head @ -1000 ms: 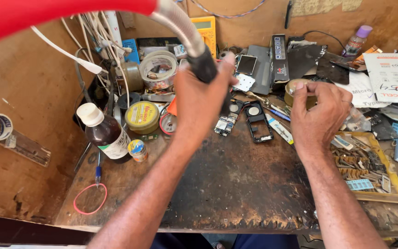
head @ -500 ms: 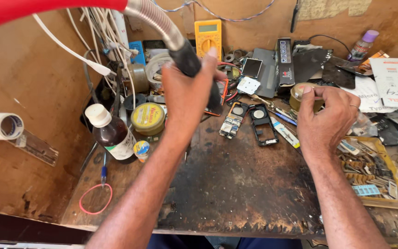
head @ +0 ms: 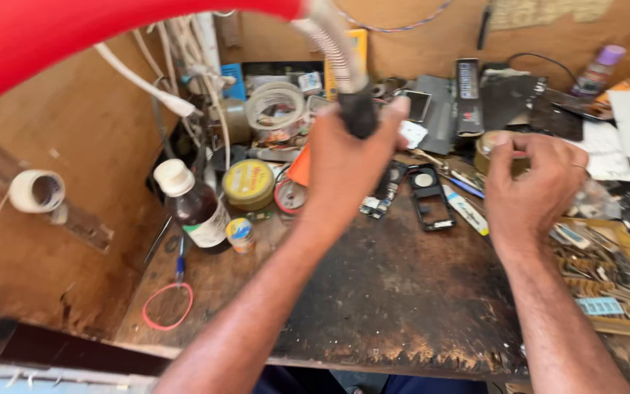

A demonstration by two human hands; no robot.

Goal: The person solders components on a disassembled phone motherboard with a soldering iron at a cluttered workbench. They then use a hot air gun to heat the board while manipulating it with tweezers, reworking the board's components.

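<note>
My left hand (head: 344, 164) grips the black handle (head: 359, 113) of a tool on a coiled metal hose (head: 329, 44) that runs up to a red tube (head: 74, 44). The handle points down over a disassembled phone (head: 428, 193) lying on the dark worn workbench (head: 388, 306). My right hand (head: 530, 186) closes its fingers around a small round tin (head: 490, 146) at the right of the phone parts.
A brown bottle with a white cap (head: 191, 204), a yellow round tin (head: 249, 182) and a small jar (head: 240, 235) stand at left. A red rubber band (head: 165, 306) lies near the front edge. A tray of small metal parts (head: 607, 277) sits at right. Tape roll (head: 34, 191) hangs on the left wall.
My left hand has brought the hose tool down and to the right, over the phone parts. My right hand stays at the round tin.
</note>
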